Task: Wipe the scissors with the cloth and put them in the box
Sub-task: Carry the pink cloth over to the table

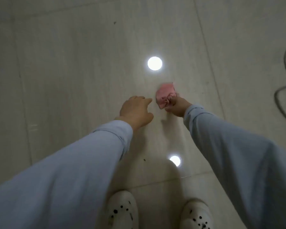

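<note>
A small pink cloth (pixel 165 95) hangs bunched above the pale tiled floor, gripped at its lower edge by my right hand (pixel 177 106). My left hand (pixel 135 111) is held out just left of the cloth, fingers relaxed and holding nothing. Both arms wear light blue sleeves. No scissors and no box are in view. The frame is blurred.
A pale tiled floor (pixel 73 71) fills the view, with two bright round light reflections (pixel 154 63). Grey cables (pixel 284 96) loop at the right edge. My white shoes (pixel 122 210) stand at the bottom.
</note>
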Demonstrator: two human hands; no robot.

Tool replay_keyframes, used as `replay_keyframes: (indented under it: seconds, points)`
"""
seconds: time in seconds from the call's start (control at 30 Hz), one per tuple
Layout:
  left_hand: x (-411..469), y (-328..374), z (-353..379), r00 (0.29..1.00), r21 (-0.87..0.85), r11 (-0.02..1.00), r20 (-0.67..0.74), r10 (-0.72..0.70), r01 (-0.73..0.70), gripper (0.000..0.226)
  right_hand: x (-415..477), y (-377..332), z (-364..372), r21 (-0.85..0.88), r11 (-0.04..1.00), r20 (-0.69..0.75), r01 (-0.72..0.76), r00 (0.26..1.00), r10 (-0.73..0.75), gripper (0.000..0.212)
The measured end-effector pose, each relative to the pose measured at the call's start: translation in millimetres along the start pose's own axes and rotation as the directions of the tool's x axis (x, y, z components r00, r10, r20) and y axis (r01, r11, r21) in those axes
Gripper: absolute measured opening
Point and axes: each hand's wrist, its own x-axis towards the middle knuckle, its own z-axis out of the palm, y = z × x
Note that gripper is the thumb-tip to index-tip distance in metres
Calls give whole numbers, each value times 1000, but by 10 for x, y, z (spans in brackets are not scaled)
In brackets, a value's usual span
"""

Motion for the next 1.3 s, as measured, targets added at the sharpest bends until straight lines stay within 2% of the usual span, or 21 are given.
replay_keyframes:
  seconds: [0.07,0.13,0.2,0.23,0.27,0.37,0.47,0.6,0.63,0.73,0.87,0.93,1.0,1.1,1.17,1.23,1.3]
  points:
    - [-89,1,-80,1000,-42,999,8,-25,25,58,-142,-59,-18,28,1000,9,13,1000,-13,39]
    - [-253,43,-212,997,-131,989,7,-70,71,60,-431,-158,-74,263,964,-103,29,995,-2,33]
    - [-479,160,-424,995,-239,966,25,-99,102,61,-812,-359,-237,511,858,-164,44,985,48,20]
    - [-608,236,-576,994,-307,945,19,-111,111,61,-1041,-494,-368,611,790,-162,46,985,67,11]
    - [-757,328,-754,992,-374,920,7,-124,117,61,-1259,-634,-508,688,725,-138,32,987,87,11]
    - [-1222,597,-1371,992,-511,851,25,-124,120,75,-1940,-1090,-986,791,612,-43,11,998,38,14]
    - [-1695,820,-2004,998,-626,778,22,-60,60,77,-2634,-1584,-1536,835,547,-39,64,998,-57,15]
    - [-2382,1137,-2923,988,-706,705,-46,-147,72,33,-3508,-2205,-2275,879,453,-63,147,979,-196,13]
    - [-2562,1218,-3174,982,-727,682,-60,-177,79,32,-3717,-2360,-2442,885,432,-89,173,974,-208,14]
    - [-3068,1413,-3915,967,-809,587,-130,-220,24,33,-4363,-2842,-2868,854,451,-172,260,958,-228,12]
    - [-3726,1610,-4900,955,-793,598,-252,-153,-113,16,-5207,-3465,-3261,760,553,-133,342,914,-382,33]
    - [-4005,1671,-5277,946,-766,624,-298,-128,-157,17,-5560,-3733,-3387,763,520,-166,385,894,-417,31]
    - [-4256,1738,-5617,937,-752,626,-338,-93,-209,22,-5837,-3996,-3524,776,426,-282,466,859,-427,24]
    - [-4512,1822,-6020,932,-796,541,-357,-60,-270,58,-6101,-4288,-3742,755,358,-398,550,817,-417,22]
    - [-4574,1863,-6250,933,-851,442,-353,-76,-285,84,-6160,-4438,-3913,773,297,-418,560,803,-426,21]
    - [-4585,1885,-6482,945,-890,364,-320,-69,-275,79,-6164,-4568,-4082,761,285,-427,582,781,-455,23]
    - [-4560,1891,-6699,952,-869,414,-306,-16,-273,50,-6094,-4703,-4240,743,297,-434,600,769,-469,34]
